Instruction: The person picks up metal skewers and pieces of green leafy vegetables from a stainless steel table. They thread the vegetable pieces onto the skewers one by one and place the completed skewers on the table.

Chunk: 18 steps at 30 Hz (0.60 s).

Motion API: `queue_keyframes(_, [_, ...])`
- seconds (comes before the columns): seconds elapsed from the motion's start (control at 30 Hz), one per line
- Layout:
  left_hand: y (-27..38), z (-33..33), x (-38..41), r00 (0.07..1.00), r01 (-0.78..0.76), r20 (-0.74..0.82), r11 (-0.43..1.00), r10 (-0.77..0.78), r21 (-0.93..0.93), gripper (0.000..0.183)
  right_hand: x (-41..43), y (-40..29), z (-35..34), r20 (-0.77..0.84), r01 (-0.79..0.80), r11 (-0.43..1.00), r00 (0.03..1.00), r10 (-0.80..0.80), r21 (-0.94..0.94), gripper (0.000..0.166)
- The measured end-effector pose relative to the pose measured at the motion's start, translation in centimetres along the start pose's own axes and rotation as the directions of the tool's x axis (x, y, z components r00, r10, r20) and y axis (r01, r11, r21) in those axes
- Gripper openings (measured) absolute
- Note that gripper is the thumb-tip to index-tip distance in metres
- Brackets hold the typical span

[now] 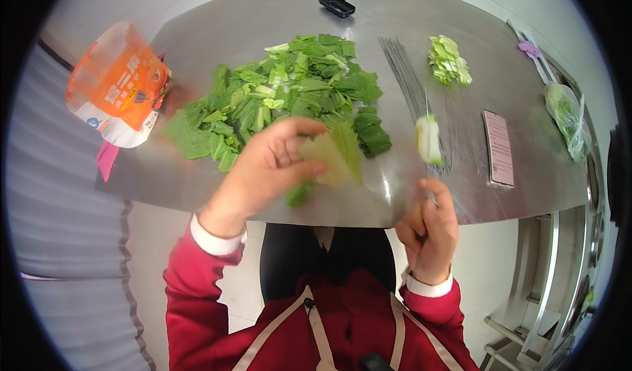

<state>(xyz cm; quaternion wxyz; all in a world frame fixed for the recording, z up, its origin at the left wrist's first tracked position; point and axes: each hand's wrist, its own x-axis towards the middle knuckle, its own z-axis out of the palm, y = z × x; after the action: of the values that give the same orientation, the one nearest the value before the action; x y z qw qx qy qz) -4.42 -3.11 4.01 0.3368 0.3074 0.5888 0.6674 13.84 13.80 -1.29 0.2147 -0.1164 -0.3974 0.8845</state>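
Observation:
Between the thumb and fingers of my left hand (pixel 269 166) is a pale green leaf piece (pixel 335 156), blurred by motion. Over the table's front edge, my right hand (pixel 432 228) grips the lower end of a thin metal skewer (pixel 426 97). Several pale leaf pieces (pixel 428 140) are threaded on it, and its bare tip points up and away from me. A broad heap of cut leafy greens (pixel 296 82) lies beyond my left hand. Past my right hand, a bundle of bare metal skewers (pixel 402 67) rests on the table.
A stack of skewered leaves (pixel 449 61) lies at the back right, above a phone (pixel 498 149). An orange and white bag (pixel 126 84) stands at the left. A black plastic tray (pixel 337 5) sits at the far edge. Bagged greens (pixel 568 119) lie at the right of the steel table (pixel 345 208).

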Motion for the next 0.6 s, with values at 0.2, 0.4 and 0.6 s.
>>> queue_keyframes(0.2, [-1.8, 2.1, -1.2, 0.999, 0.010, 0.033, 0.992, -0.015, 0.127, 0.023, 3.7, 1.0, 3.8, 0.082, -0.086, 0.932, 0.989, 0.122, -0.353, 0.027])
queue_keyframes(0.4, [-0.1, 1.1, -1.1, 0.992, 0.129, -0.063, 0.892, -0.113, 0.433, 0.024, 4.6, 2.2, 4.2, 0.036, -0.114, 0.884, 0.989, 0.146, -0.454, 0.027])
queue_keyframes(0.6, [1.0, -6.2, 5.7, 0.974, 0.024, -0.223, 0.969, 0.033, 0.245, 0.026, 4.6, 2.3, 4.1, 0.087, -0.035, 0.936, 0.994, 0.070, -0.352, 0.026])
